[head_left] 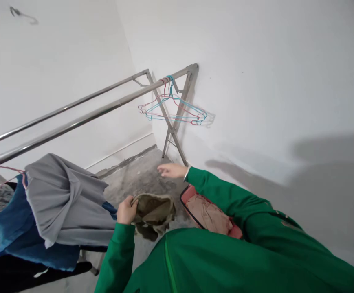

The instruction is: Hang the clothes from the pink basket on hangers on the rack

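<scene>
My left hand (pixel 126 211) is closed on the edge of an olive-brown garment (pixel 155 208), which hangs down in front of me with its opening facing up. What kind of garment it is, I cannot make out. Apart from it, my right hand (pixel 172 170) reaches out with fingers stretched, holding nothing, in front of the foot of the drying rack (pixel 140 92). Several pink and blue wire hangers (pixel 172 106) hang from the rack's rail, above and beyond my right hand. Below my right forearm, a pink basket (pixel 192 191) with a dark rim contains a beige-pink cloth (pixel 209 213).
To the left, a grey garment (pixel 63 199), a blue garment (pixel 20 232) and black clothing (pixel 36 276) hang from the rack. White walls (pixel 240 81) meet in the corner behind it. The grey concrete floor (pixel 128 175) is rough. A hook (pixel 15 11) sticks out from the left wall.
</scene>
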`<state>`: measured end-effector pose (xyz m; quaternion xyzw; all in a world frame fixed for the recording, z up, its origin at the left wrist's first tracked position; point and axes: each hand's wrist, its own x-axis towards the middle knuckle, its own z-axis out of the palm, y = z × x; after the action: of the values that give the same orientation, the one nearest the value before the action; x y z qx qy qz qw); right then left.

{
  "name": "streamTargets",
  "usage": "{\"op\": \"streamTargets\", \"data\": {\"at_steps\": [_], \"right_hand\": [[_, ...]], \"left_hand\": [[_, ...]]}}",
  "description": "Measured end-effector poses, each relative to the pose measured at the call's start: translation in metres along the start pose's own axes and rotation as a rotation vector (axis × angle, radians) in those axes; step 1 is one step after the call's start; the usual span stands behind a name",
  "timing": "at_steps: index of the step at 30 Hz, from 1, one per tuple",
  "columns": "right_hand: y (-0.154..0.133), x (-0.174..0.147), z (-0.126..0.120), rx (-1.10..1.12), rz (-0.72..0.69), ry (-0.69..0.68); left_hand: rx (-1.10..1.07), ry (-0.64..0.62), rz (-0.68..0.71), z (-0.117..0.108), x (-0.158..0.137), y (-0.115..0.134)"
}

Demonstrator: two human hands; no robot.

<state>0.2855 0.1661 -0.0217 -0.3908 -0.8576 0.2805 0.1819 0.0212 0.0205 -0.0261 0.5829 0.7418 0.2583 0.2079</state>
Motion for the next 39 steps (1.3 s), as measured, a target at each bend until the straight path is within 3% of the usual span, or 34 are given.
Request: {"op": "streamTargets", "data": {"at_steps": [5,7,10,13,19,23,26,29,31,33,37,39], "right_hand": [[0.023,0.035,-0.123,-0.298,0.114,0.677],[0.035,0.049,-0.159,-0.407,0.170,0.792],[0.050,0.068,-0.183,-0.449,0.307,0.773],[0.057,0.083,-0.185,-0.374,0.395,0.725],[0.050,0.100,-0.186,-0.292,0.276,0.736],[0.049,0.079,-0.160,-0.127,0.118,0.816],[0.053,0.040,-0.102,0.072,0.047,0.887],[0.048,-0.011,-0.029,0.357,-0.002,0.874],[0.035,-0.043,0.011,0.558,-0.012,0.749],[0.015,-0.069,0.034,0.709,0.011,0.574],[-0.023,-0.099,0.038,0.777,0.019,0.156],[-0.035,-0.106,0.031,0.754,-0.002,0.051]], "left_hand": [[0.304,0.002,-0.031,-0.001,-0.012,-0.004],[0.309,0.019,-0.040,0.000,-0.015,-0.008],[0.214,0.035,-0.034,0.000,-0.018,-0.015],[0.050,0.036,-0.004,-0.003,-0.020,-0.019],[0.007,0.101,0.024,-0.016,-0.020,-0.017],[0.065,0.213,0.009,-0.028,-0.013,-0.011],[0.052,0.320,-0.026,-0.040,-0.005,-0.004],[0.044,0.328,-0.103,-0.050,0.006,-0.001],[-0.035,0.333,-0.040,-0.053,0.015,-0.004],[-0.098,0.330,-0.040,-0.054,0.024,-0.010],[-0.108,0.261,-0.045,-0.053,0.035,-0.016],[-0.090,0.245,-0.027,-0.051,0.036,-0.016]]}}
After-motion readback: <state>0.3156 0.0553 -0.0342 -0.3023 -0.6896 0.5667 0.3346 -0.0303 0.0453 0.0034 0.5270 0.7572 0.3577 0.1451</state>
